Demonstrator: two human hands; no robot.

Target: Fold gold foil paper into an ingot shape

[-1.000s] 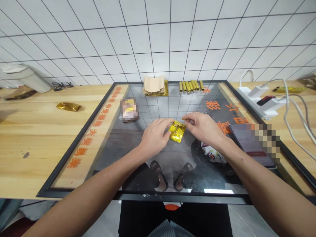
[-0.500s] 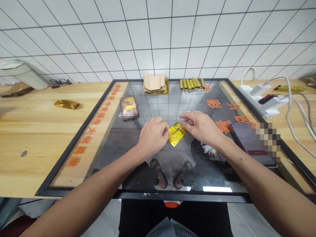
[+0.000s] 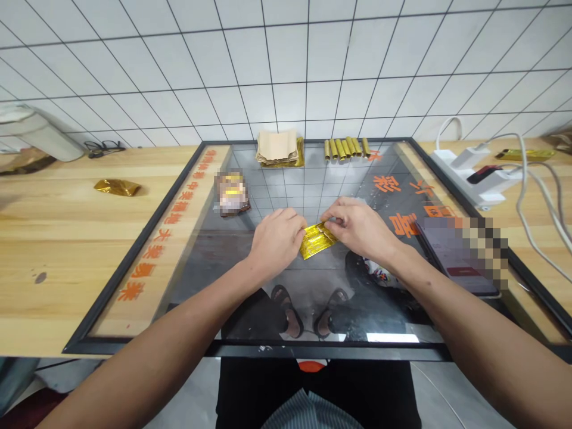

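A small sheet of gold foil paper [image 3: 316, 242] lies on the black-framed glass panel [image 3: 286, 310], its far edge folded over. My left hand [image 3: 277, 243] pinches the sheet's left end between thumb and fingers. At the upper right corner, my right hand [image 3: 353, 225] grips the foil with curled fingers. Beyond the hands, a stack of brown and gold paper [image 3: 277, 149] sits at the panel's back edge. Beside that stack, several gold paper rolls [image 3: 345, 148] stand in a row.
A pixelated packet [image 3: 232, 193] lies left of my hands. On the right are a phone [image 3: 453, 256] and a white power strip [image 3: 469, 179] with cables. Crumpled gold foil [image 3: 117, 187] and glasses [image 3: 104, 148] rest on the wooden table [image 3: 53, 238]. A tiled wall [image 3: 286, 65] rises behind.
The foil has turned from a diagonal position to nearly level, and its far edge is more folded. My right hand has closed onto its corner; the left still pinches the left end.
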